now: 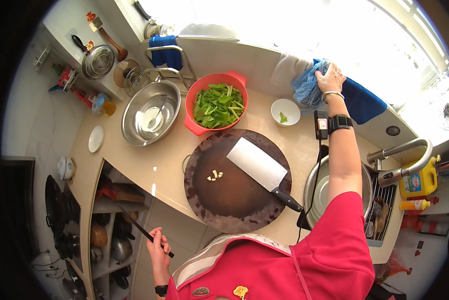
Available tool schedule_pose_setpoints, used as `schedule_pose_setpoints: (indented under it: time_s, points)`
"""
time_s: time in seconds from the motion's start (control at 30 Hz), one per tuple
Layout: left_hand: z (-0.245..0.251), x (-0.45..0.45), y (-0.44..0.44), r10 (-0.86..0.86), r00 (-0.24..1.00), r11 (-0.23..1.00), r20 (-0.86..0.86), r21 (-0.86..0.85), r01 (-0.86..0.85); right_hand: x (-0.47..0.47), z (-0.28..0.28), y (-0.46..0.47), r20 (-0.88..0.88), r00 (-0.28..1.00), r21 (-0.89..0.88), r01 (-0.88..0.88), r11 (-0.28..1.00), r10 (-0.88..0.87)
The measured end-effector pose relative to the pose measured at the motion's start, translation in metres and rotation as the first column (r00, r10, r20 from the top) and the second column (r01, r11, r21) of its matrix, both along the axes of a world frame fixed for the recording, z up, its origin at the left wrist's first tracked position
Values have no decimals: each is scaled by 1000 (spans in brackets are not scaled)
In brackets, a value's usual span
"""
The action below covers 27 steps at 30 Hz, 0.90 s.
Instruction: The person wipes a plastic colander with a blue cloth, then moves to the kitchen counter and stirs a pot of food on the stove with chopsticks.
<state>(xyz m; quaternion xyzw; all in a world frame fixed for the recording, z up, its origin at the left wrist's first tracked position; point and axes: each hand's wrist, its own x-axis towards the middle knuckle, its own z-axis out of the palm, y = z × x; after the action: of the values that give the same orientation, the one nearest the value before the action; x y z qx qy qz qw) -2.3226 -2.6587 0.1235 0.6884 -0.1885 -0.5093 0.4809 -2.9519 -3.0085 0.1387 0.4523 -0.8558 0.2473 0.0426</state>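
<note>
My left hand holds a pair of dark chopsticks over the floor side of the counter. At the window ledge, my right hand grips a crumpled blue-and-white cloth. Below it, a small white bowl contains a piece of green leaf. On the round wooden chopping board lies a cleaver, its black handle pointing towards me. Several pieces of what looks like garlic sit left of the blade. Behind the board, a red colander-like basin is full of cut leafy greens.
A steel basin with a utensil inside stands at left, near a white dish. To the right are a sink basin, a faucet and a yellow jug. Blue cloth hangs from the ledge. Open shelves hold pots.
</note>
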Motion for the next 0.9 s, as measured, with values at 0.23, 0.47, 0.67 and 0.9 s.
schedule_pose_setpoints:
  time_s: [0.23,0.47,0.67,0.9]
  points:
    - [5,-3,-18,-30,999,998,-14,-50,30,1,10,44,-337,940,-257,-148,955,55]
    - [20,27,-19,-54,991,950,-123,-312,13,126,65,139,511,642,-329,-468,820,572]
    - [55,90,-1,-167,968,821,-187,-570,32,342,65,222,815,50,-278,-840,465,578]
    - [87,200,81,-192,981,684,-2,-717,132,629,76,324,894,-301,-292,-953,-79,331]
